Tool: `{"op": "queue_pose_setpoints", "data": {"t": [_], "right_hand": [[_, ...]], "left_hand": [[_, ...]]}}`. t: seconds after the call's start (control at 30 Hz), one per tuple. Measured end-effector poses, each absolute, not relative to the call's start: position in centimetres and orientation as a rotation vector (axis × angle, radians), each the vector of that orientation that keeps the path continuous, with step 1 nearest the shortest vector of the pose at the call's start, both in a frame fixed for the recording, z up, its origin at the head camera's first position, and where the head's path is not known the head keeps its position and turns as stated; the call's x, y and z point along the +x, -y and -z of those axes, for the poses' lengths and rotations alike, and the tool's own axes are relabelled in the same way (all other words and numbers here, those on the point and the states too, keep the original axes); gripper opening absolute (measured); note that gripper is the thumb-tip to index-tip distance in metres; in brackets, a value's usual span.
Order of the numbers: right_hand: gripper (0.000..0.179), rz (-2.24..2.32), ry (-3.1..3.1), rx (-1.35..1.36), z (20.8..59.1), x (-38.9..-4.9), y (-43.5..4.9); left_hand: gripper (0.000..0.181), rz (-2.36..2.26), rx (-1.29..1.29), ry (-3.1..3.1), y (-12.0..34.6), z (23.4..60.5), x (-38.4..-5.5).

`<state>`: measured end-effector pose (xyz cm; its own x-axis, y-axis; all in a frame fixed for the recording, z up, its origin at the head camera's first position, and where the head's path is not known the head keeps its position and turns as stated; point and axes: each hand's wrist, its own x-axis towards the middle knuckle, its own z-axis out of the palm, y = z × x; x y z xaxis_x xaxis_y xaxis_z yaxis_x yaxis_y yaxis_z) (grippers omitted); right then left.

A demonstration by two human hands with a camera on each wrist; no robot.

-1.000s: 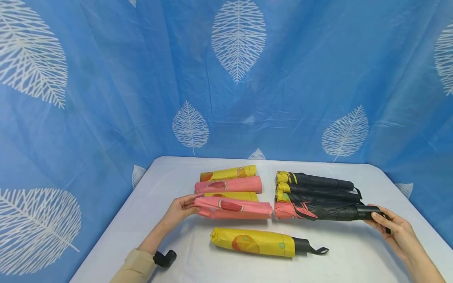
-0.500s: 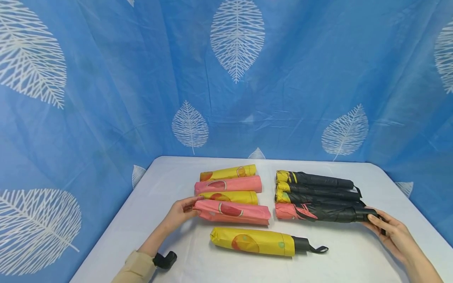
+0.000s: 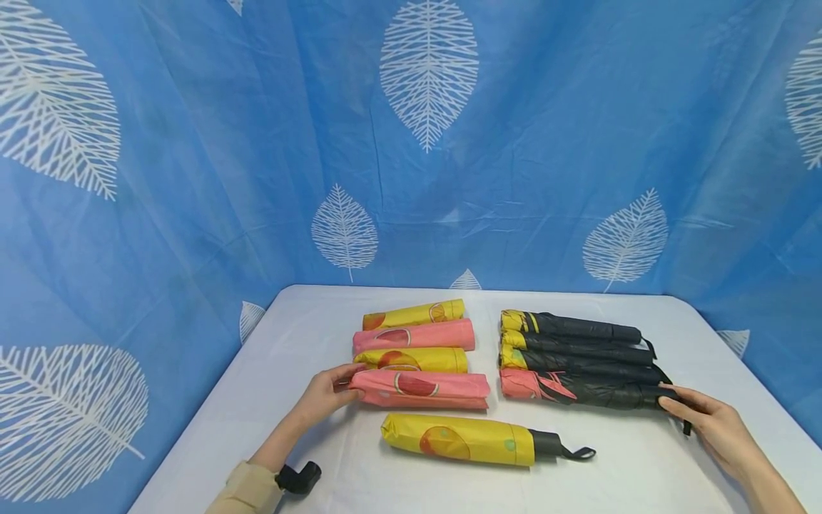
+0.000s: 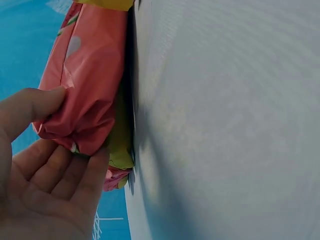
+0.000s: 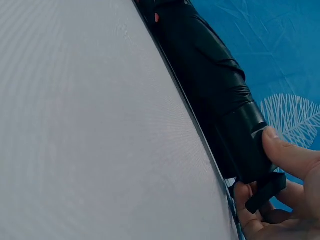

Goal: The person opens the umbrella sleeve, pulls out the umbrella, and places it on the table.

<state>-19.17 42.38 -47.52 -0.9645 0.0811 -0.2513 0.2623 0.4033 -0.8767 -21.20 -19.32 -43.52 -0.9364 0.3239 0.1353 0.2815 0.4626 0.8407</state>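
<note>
My left hand [image 3: 326, 394] pinches the closed left end of a pink umbrella sleeve [image 3: 417, 389] with a watermelon print. In the left wrist view the thumb lies on the sleeve [image 4: 92, 75] and the fingers are under its end. My right hand [image 3: 713, 421] holds the handle end of a folded black umbrella [image 3: 604, 392] with a pink tip. Its thumb presses the handle in the right wrist view, and a black strap [image 5: 266, 192] hangs by the fingers. The sleeve and this umbrella lie in line on the table, a small gap between them.
In front lies a yellow sleeved umbrella [image 3: 459, 439] with a black handle. Behind the left hand are two yellow sleeves and a pink sleeve [image 3: 437, 334]. Several black umbrellas with yellow tips [image 3: 578, 328] lie back right. Blue cloth [image 3: 514, 178] hangs around the white table [image 3: 308, 314].
Both hands have come down slightly toward the front, lowering the pink sleeve and the pink-tipped umbrella onto the table. The right hand has shifted a little on the handle.
</note>
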Motion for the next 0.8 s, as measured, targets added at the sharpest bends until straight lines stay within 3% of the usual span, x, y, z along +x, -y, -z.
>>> {"op": "queue_pose_setpoints", "data": {"t": [0.13, 0.47, 0.6, 0.8], "right_hand": [[0.084, 1.441, -2.577, 0.321, 47.2, -19.3, -42.3], [0.091, 1.28, -2.637, 0.377, 47.1, -19.7, -42.3], [0.092, 1.203, -2.674, 0.391, 46.9, -19.6, -42.2], [0.091, 1.183, -2.68, 0.385, 46.6, -19.6, -42.2]], "left_hand": [[0.048, -1.49, 0.54, -2.685, 20.0, 44.9, -22.0], [0.05, -1.491, 0.491, -2.841, 20.1, 43.4, -21.4], [0.049, -1.555, 0.696, -2.851, 19.2, 42.4, -20.5], [0.045, -1.552, 1.005, -2.357, 16.8, 42.3, -19.8]]}}
